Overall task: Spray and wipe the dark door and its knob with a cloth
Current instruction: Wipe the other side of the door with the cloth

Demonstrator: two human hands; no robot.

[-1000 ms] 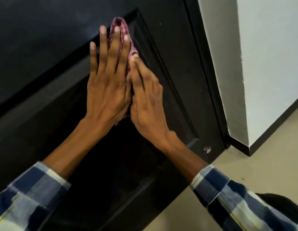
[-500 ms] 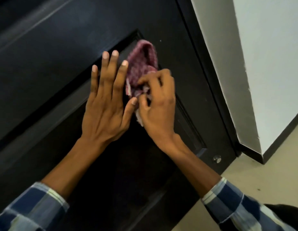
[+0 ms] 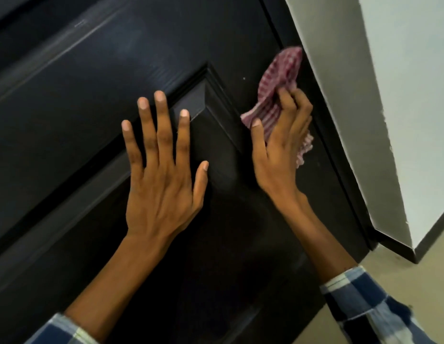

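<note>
Left hand (image 3: 164, 175): fingers straight and spread, flat against the dark door (image 3: 96, 78) across the corner of its recessed panel; right hand (image 3: 283, 147): fingers curled round the red checked cloth (image 3: 278, 80), held at the door's right edge beside the white wall (image 3: 402, 95); knob not visible.

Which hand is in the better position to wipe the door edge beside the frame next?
The right hand. It already grips the checked cloth against the dark door, right beside the frame. The left hand lies flat on the panel and holds nothing.
</note>
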